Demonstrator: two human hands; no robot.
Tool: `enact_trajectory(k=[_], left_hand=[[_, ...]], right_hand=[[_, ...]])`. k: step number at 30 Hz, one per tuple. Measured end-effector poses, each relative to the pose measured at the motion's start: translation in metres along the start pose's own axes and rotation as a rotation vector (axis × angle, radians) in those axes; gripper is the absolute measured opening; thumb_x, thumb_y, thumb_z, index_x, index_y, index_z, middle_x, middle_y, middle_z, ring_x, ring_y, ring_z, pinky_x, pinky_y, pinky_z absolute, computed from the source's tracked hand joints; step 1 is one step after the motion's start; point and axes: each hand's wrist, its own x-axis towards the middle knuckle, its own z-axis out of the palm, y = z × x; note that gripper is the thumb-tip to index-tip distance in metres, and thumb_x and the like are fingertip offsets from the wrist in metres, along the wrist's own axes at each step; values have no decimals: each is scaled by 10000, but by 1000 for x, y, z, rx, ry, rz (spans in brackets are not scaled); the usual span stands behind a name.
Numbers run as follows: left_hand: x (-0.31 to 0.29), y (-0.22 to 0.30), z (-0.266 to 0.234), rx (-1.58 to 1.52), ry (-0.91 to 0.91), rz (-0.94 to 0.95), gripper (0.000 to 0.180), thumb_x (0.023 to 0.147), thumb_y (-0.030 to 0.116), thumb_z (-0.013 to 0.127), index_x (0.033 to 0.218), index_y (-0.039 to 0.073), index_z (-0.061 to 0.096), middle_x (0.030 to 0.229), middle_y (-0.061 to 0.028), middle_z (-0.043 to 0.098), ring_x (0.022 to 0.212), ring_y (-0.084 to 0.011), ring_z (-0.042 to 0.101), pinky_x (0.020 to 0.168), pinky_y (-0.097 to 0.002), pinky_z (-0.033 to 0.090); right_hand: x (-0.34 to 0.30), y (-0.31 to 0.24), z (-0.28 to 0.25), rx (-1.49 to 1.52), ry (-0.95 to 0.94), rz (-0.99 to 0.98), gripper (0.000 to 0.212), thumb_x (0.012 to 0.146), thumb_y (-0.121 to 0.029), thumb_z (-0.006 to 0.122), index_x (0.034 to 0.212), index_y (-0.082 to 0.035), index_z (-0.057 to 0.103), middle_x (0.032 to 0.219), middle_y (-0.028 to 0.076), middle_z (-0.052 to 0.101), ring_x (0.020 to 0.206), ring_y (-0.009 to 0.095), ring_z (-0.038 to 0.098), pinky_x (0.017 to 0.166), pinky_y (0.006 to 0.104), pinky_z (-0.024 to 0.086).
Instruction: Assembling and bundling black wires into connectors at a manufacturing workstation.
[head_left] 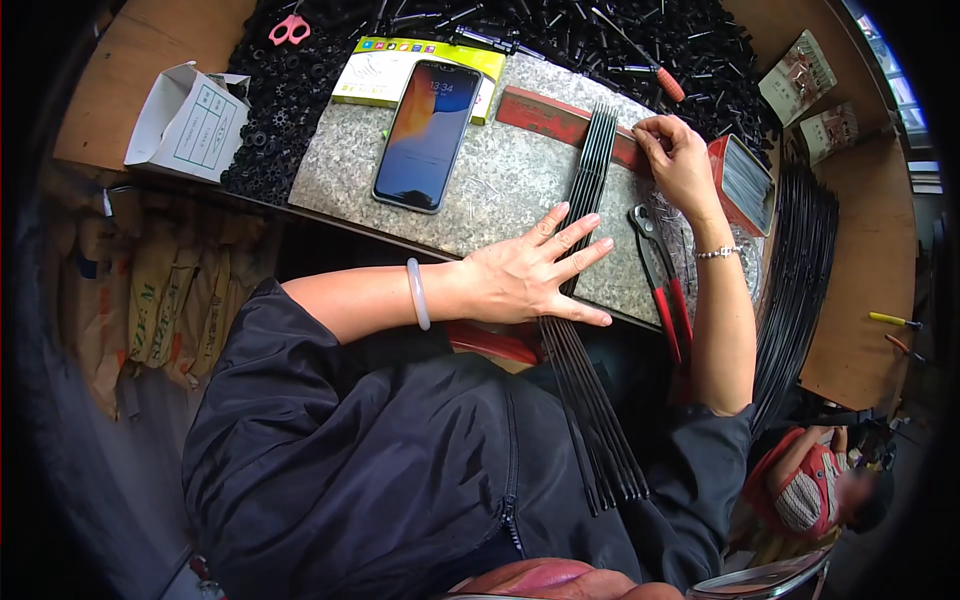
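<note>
Both hands on black rods (590, 200): left hand (530, 275) spread flat; right hand (680, 160) grip pinching rod tops

Stone slab (500, 185) on the workbench (150, 70), phone (428, 135) lying on its left part, bundle of thin rods (590, 250) running across its right part and off the near edge, pliers (660, 270) just right of the rods, left hand (530, 275) flat on the rods, right hand (680, 160) at their far end, scissors (290, 28) behind, perhaps atop the heap of small parts (290, 100).

Wooden workbench (860, 270); daylight, perhaps from a window (895, 90), upper right.
</note>
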Motion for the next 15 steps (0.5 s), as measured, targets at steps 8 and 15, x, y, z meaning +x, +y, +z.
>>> enact_trajectory(k=[8, 15], left_hand=[[0, 0, 1, -18, 19, -5, 671, 816, 151, 468, 1375, 486, 311, 1416, -221, 340, 1303, -444, 323, 1048, -614, 242], [0, 0, 1, -6, 13, -2, 683, 805, 137, 474, 1371, 487, 322, 1422, -220, 332, 1305, -449, 316, 1050, -615, 238]], right_hand=[[3, 5, 2, 46, -22, 22, 140, 837, -143, 626, 902, -21, 653, 829, 122, 630, 763, 224, 619, 708, 320, 481], [5, -3, 5, 34, -29, 5, 144, 881, -122, 608, 909, 20, 617, 738, 14, 593, 675, 63, 519, 638, 228, 441]])
